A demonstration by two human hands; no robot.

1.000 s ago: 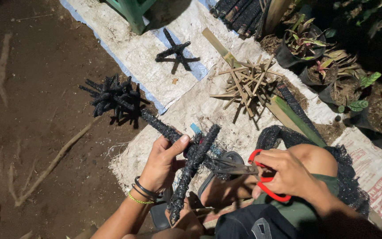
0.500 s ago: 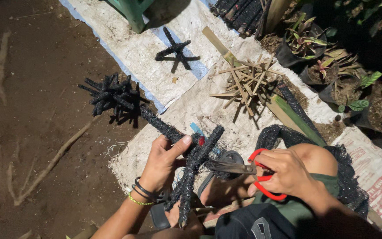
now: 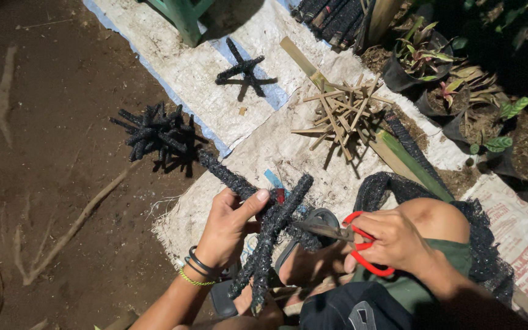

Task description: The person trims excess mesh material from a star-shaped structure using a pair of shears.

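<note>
My left hand [image 3: 228,225] grips a cross of sticks wrapped in black netting [image 3: 263,235] where its arms meet, thumb on top. One arm runs up-left, another down toward my foot. My right hand [image 3: 392,239] holds red-handled scissors [image 3: 352,239], their blades pointing left at the cross's centre. A strip of black netting [image 3: 392,183] drapes over my knee [image 3: 438,217].
White woven sacks [image 3: 215,91] cover the brown soil. A finished black cross [image 3: 244,68] lies on them, and a pile of similar ones [image 3: 154,131] sits at the edge. Bamboo sticks [image 3: 340,113], a green stool leg [image 3: 184,18] and potted plants [image 3: 435,58] stand beyond.
The wrapped cross has turned slightly in my left hand. The scissors stay at its centre, barely shifted.
</note>
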